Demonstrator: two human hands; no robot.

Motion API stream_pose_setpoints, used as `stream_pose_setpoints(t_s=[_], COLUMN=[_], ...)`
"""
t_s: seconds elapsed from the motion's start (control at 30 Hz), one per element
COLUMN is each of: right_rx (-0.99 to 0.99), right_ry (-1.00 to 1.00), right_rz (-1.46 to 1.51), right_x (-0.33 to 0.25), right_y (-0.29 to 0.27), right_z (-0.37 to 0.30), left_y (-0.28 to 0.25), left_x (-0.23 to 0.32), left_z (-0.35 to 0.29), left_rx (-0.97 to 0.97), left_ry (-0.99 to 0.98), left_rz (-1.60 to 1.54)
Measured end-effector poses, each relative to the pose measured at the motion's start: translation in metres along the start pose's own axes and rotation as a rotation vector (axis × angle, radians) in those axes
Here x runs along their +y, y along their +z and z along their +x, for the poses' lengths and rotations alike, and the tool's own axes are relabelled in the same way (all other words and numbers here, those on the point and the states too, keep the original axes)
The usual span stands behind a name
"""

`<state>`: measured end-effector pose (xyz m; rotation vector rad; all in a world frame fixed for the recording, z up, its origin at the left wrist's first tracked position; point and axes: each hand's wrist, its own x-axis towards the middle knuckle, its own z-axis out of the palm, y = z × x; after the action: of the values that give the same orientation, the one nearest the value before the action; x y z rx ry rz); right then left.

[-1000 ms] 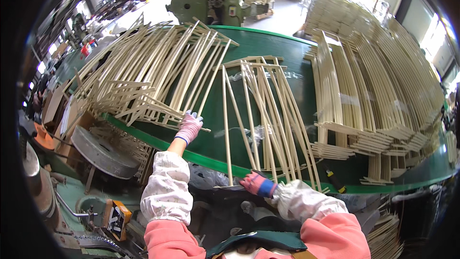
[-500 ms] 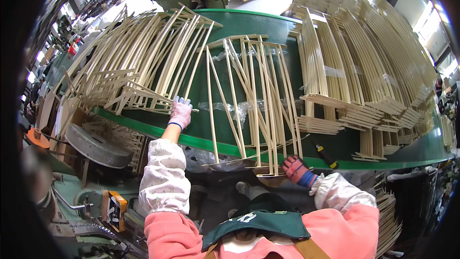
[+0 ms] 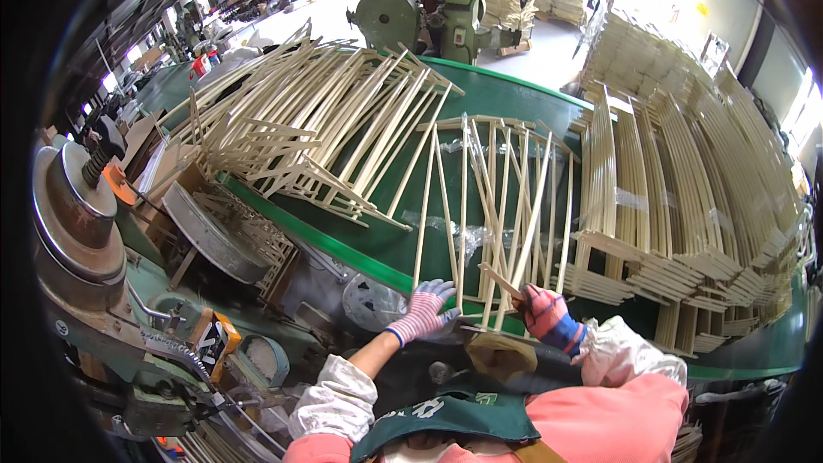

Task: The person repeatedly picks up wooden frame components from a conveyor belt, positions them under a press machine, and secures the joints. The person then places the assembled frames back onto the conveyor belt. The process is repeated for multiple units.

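Observation:
Several pale wooden frames of thin slats [image 3: 464,197] lie loosely overlapped on the green table, their near ends at its front edge. My left hand [image 3: 422,313], in a red-and-white striped glove, is at these near ends with its fingers stretched and apart. Just to its right, my right hand [image 3: 549,319], in a red and blue glove, is closed around a short, flat wooden stick [image 3: 501,281] that points up and left over the slats. Whether the left fingertips touch a frame, I cannot tell. A brownish rounded piece [image 3: 501,355] shows below the table edge.
A jumbled pile of wooden frames [image 3: 343,120] lies on the left of the green table [image 3: 300,227]. Neat stacks of frames [image 3: 639,180] stand on the right. Machinery [image 3: 81,206] is close at my left, and a green machine [image 3: 463,13] stands beyond the table.
My left hand has moved from the left pile to the middle frames' near ends. My right hand has come up and now grips a wooden stick. The view has shifted.

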<state>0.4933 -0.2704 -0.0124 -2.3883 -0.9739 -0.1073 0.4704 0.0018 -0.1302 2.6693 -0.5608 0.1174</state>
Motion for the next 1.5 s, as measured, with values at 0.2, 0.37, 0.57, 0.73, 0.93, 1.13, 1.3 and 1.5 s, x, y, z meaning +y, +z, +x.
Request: stream_pose_setpoints(t_s=[0.2,0.37,0.57,0.73,0.93,1.13,1.3,1.5], right_rx=[-0.150,-0.103,-0.373,-0.228,0.290,0.621,0.625,0.609], right_ry=[-0.160,-0.097,0.017,-0.005,-0.124,0.066,-0.051,-0.142], right_rz=[-0.018,-0.093,-0.352,-0.308,-0.240,0.228,-0.007,0.112], right_x=[0.015,0.046,0.054,0.011,-0.024,-0.029,-0.082,-0.110], right_y=[0.050,0.106,0.110,0.073,-0.041,-0.236,-0.333,-0.436], right_z=[-0.031,-0.073,-0.074,-0.030,0.095,0.157,0.118,0.068], left_y=[0.021,0.026,0.030,0.027,0.024,0.024,-0.041,-0.169], left_x=[0.022,0.028,0.032,0.038,0.037,0.038,0.065,0.128], left_z=[-0.037,-0.044,-0.040,-0.039,-0.041,-0.046,-0.018,0.011], left_rx=[0.172,0.195,0.253,0.269,0.180,0.129,0.497,0.979], left_ry=[-0.030,-0.105,-0.095,-0.121,-0.146,-0.196,-0.116,0.018], left_rz=[-0.144,-0.222,-0.274,-0.347,-0.348,-0.315,-0.014,0.055])
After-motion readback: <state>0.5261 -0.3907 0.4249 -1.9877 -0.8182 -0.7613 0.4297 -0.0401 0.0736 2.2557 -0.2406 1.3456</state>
